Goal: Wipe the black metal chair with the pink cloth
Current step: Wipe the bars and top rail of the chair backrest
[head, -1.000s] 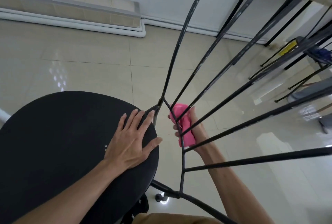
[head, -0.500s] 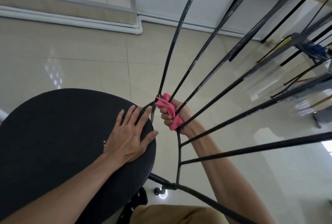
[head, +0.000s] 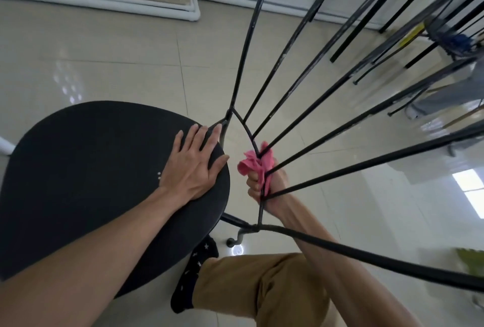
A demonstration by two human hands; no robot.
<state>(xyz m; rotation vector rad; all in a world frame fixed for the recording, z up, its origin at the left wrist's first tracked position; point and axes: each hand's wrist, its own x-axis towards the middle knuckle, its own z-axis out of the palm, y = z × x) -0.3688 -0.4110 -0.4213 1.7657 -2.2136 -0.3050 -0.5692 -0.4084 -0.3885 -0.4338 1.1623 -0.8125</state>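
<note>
While the black metal chair (head: pixel 91 169) stands on the tiled floor (head: pixel 104 51), the left hand (head: pixel 193 167) lies flat on its seat, fingers straight; the right hand (head: pixel 255 182) grips the pink cloth (head: pixel 248 165) bunched around a backrest rod.

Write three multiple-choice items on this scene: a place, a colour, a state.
1. The left hand rests where? A) on the black chair seat B) on the floor C) on the person's knee
2. The cloth is which colour? A) blue B) pink C) white
3. The right hand is: A) flat and empty B) hanging idle C) gripping the cloth at a backrest rod
Answers: 1 A, its palm lies flat on the seat; 2 B, the bunched cloth is pink; 3 C, its fingers curl round the cloth at the rod.
</note>
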